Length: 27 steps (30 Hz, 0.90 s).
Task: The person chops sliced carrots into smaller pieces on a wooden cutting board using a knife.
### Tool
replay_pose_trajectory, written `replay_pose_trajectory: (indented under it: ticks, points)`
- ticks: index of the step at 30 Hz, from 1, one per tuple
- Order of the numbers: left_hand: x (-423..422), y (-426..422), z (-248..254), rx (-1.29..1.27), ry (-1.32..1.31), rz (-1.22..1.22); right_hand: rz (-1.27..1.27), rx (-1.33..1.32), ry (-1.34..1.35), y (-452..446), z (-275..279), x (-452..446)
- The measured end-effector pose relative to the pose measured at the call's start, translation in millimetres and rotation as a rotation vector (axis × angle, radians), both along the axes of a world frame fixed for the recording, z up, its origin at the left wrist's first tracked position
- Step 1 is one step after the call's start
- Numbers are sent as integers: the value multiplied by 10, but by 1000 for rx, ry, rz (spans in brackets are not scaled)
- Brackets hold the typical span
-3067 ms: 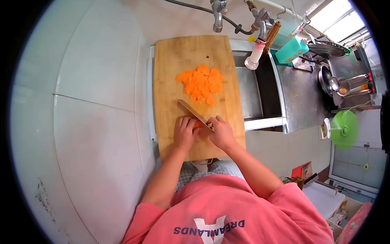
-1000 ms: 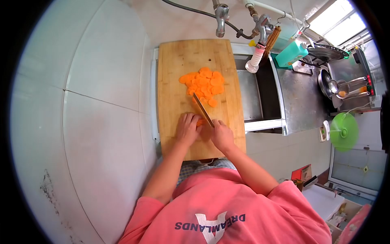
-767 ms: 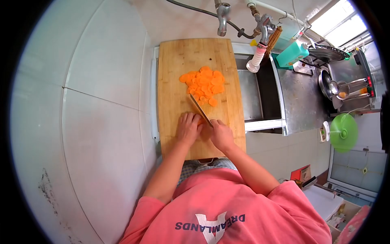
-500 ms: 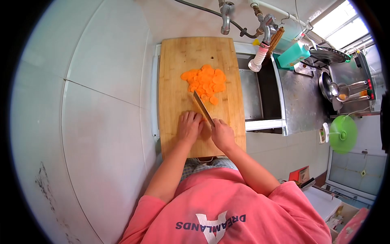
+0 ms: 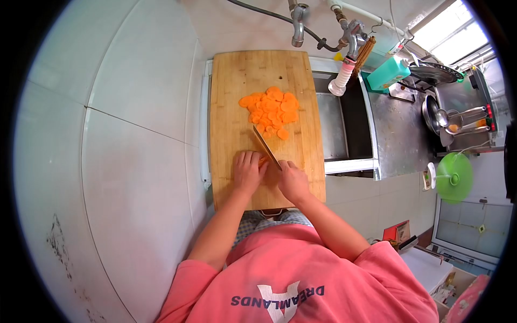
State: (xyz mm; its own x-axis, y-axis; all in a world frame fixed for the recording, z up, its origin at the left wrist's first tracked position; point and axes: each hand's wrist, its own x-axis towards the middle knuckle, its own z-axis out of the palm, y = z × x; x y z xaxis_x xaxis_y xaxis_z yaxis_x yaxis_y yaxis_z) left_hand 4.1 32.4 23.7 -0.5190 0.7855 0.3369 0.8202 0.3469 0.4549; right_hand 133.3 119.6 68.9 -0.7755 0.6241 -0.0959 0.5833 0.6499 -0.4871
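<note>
My right hand is closed round the handle of a knife, whose blade slants up and to the left. Just left of the blade, my left hand presses on a piece of carrot, with its fingers together; most of that piece is hidden under the hand. Both lie over the near half of a wooden cutting board. Beyond the knife tip, a loose pile of thin orange carrot slices rests on the board.
Right of the board is a metal sink, with a tap and a pink-and-white spout above it. Farther right are a teal bottle, a wok with ladles, and a green round object. A tiled wall stands left.
Since three seconds ago, the knife has turned to a steeper slant, its tip nearer the slices. In the last half second the blade and my right hand have dropped slightly toward me.
</note>
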Motion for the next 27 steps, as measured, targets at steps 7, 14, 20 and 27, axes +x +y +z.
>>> replay_pose_trajectory:
  ticks: [7,14,20,27]
  points:
    - [-45,-143,-76,110,3,-108,13,-47,-75,43,98,-126]
    - [-51,-134,-50,81,34,-110,35,-48,-114,73,98,-156]
    - [-58,-79,10,129,16,-97,10,-41,-90,66,152,-193]
    - [-50,-117,-60,116,44,-101,35,-95,-75,67,235,-283]
